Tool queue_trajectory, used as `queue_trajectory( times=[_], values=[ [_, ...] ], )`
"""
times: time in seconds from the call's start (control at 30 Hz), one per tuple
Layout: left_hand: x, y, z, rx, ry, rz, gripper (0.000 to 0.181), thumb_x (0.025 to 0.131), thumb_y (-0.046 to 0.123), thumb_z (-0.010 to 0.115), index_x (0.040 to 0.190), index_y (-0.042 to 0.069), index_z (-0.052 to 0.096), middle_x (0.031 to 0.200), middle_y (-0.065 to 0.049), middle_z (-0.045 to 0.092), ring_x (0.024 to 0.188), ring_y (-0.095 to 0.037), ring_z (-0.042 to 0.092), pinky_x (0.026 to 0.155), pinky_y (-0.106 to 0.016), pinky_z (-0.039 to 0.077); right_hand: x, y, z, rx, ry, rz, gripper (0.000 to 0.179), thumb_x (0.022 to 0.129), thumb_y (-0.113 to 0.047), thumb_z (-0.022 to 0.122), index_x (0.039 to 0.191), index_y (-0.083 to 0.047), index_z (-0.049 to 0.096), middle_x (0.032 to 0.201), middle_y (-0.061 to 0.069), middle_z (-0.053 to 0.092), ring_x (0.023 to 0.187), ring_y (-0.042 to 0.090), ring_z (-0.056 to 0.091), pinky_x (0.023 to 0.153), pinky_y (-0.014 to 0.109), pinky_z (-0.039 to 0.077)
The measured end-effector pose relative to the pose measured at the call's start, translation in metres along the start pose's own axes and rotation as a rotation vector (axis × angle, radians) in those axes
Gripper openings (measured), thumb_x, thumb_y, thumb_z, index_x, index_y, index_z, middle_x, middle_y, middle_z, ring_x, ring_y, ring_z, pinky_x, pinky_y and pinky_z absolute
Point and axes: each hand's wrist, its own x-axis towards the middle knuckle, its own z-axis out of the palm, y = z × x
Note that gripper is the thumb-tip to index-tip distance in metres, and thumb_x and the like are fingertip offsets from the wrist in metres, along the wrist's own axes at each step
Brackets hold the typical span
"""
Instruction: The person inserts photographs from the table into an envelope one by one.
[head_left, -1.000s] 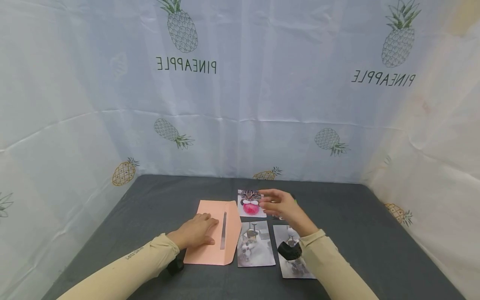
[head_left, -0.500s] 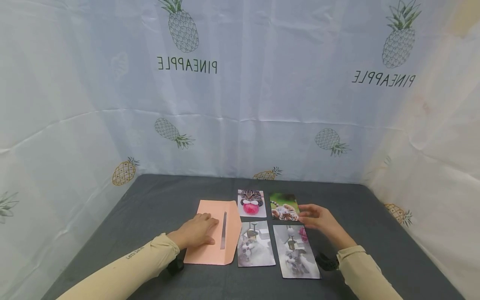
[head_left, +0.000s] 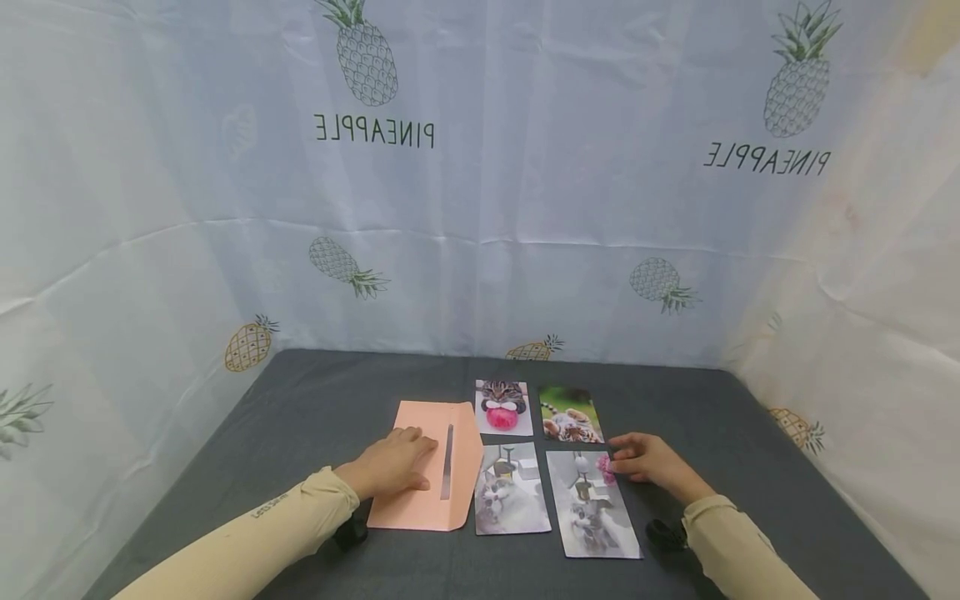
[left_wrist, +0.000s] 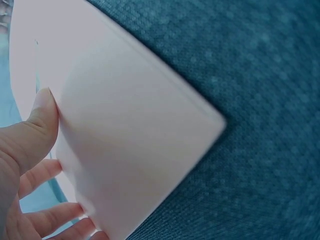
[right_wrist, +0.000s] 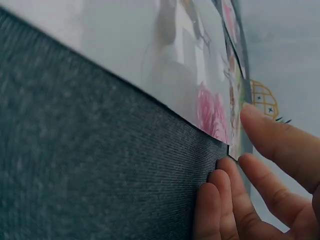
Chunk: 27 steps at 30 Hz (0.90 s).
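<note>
A peach envelope [head_left: 425, 500] with a narrow slot lies on the dark table. My left hand [head_left: 392, 463] rests on it, thumb and fingers spread; in the left wrist view its thumb [left_wrist: 44, 112] lies over the paper. Four-square to the right are several photo cards: a tabby cat with a pink ball [head_left: 502, 418], a tiger cub on green [head_left: 571, 417], a pale cat [head_left: 510, 498] and a grey kitten with a pink flower [head_left: 597, 525]. My right hand [head_left: 656, 464] is by the kitten card's upper right corner, fingers loosely extended, pinching nothing.
Dark cloth covers the table [head_left: 322, 392]. A pale curtain [head_left: 480, 192] with pineapple prints hangs behind it and along both sides. Black wrist-worn devices show under the left wrist and beside the right one.
My right hand has moved from above the top cards to the right, uncovering the tiger cub and kitten cards, then down beside the kitten card. My left hand has stayed on the envelope.
</note>
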Motion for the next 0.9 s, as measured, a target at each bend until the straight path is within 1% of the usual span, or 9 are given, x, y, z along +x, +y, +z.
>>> queue_trajectory(
  times=[0.03,0.17,0.3,0.43,0.6,0.73,0.9],
  values=[
    [0.0,0.0,0.0,0.001,0.001,0.001,0.058,0.081,0.032,0.078,0.129,0.008,0.058,0.135,-0.02,0.052,0.123,-0.037,0.049,0.099,-0.052,0.045,0.001,0.0,0.0,-0.007,0.001,0.014,0.053,0.081,-0.013,0.078,0.124,0.009,0.056,0.102,0.016,0.066,0.088,0.02,0.064,0.078,0.043,0.056],
    [-0.001,0.0,-0.002,0.003,0.004,0.005,0.057,0.08,0.032,0.078,0.129,0.008,0.058,0.135,-0.019,0.052,0.124,-0.037,0.049,0.099,-0.052,0.045,0.003,-0.001,0.002,-0.044,-0.007,0.022,0.056,0.078,-0.014,0.081,0.124,0.008,0.057,0.104,0.017,0.065,0.088,0.02,0.063,0.077,0.042,0.055],
    [-0.001,0.0,-0.002,0.006,0.003,0.008,0.057,0.081,0.032,0.078,0.129,0.008,0.058,0.135,-0.02,0.052,0.124,-0.037,0.048,0.099,-0.053,0.044,0.005,-0.003,0.006,-0.071,0.003,0.03,0.058,0.073,-0.014,0.084,0.121,0.006,0.059,0.103,0.016,0.064,0.085,0.02,0.06,0.073,0.037,0.053],
    [0.0,-0.001,-0.001,0.01,0.002,0.011,0.057,0.081,0.032,0.078,0.129,0.008,0.058,0.135,-0.02,0.052,0.124,-0.037,0.048,0.098,-0.052,0.045,0.006,-0.002,0.01,-0.099,0.022,0.019,0.058,0.069,-0.01,0.086,0.118,0.005,0.06,0.1,0.015,0.062,0.082,0.021,0.056,0.069,0.033,0.05],
    [0.0,-0.001,0.0,0.007,-0.002,0.007,0.058,0.081,0.032,0.078,0.129,0.008,0.058,0.136,-0.02,0.051,0.125,-0.038,0.048,0.099,-0.053,0.044,0.005,-0.002,0.014,-0.117,0.047,-0.014,0.058,0.064,-0.007,0.088,0.113,0.004,0.06,0.097,0.013,0.059,0.085,0.022,0.053,0.07,0.033,0.046],
    [0.0,0.0,0.0,0.003,-0.008,0.003,0.058,0.081,0.032,0.077,0.13,0.008,0.057,0.137,-0.02,0.051,0.126,-0.038,0.047,0.1,-0.054,0.043,0.003,-0.002,0.016,-0.124,0.06,-0.031,0.055,0.064,-0.004,0.088,0.11,0.005,0.06,0.096,0.013,0.058,0.085,0.022,0.052,0.07,0.032,0.045],
    [0.001,-0.002,0.001,0.002,-0.003,0.007,0.058,0.082,0.032,0.077,0.131,0.008,0.057,0.137,-0.02,0.051,0.126,-0.038,0.048,0.1,-0.054,0.043,0.001,-0.005,0.02,-0.115,0.093,-0.024,0.054,0.062,0.0,0.087,0.108,0.004,0.059,0.095,0.013,0.057,0.084,0.023,0.051,0.069,0.032,0.044]
  ],
)
